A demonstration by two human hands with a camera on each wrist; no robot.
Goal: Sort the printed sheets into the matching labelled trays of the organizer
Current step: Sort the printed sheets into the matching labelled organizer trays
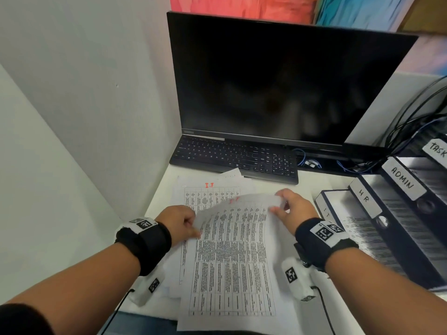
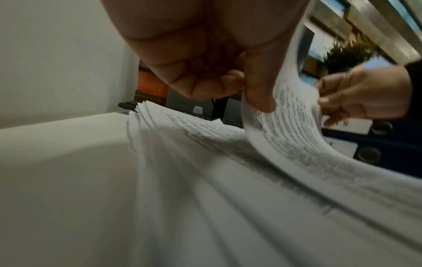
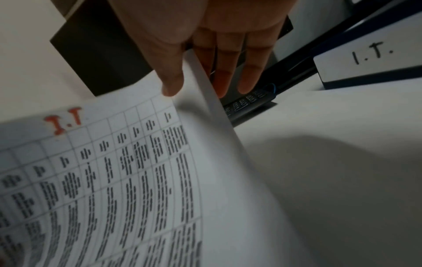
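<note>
A pile of printed sheets [image 1: 210, 192] lies on the white desk in front of me. Its top sheet [image 1: 232, 250], a table marked "I.T" in red [image 3: 63, 121], is lifted and bowed. My left hand [image 1: 197, 228] pinches its left edge between thumb and fingers [image 2: 242, 90]. My right hand [image 1: 278, 204] pinches the far right corner, thumb on top and fingers underneath [image 3: 194, 86]. The dark blue organizer stands at the right, with trays labelled I.T. [image 3: 370, 56], HR [image 1: 364, 195], ADMIN [image 1: 402, 181] and TASK [image 1: 437, 149].
A black keyboard [image 1: 237, 158] and a dark monitor [image 1: 278, 81] stand just behind the pile. Cables [image 1: 411, 122] hang behind the organizer. A white partition wall [image 1: 72, 117] closes off the left side. Printed sheets lie in the I.T. tray [image 1: 362, 233].
</note>
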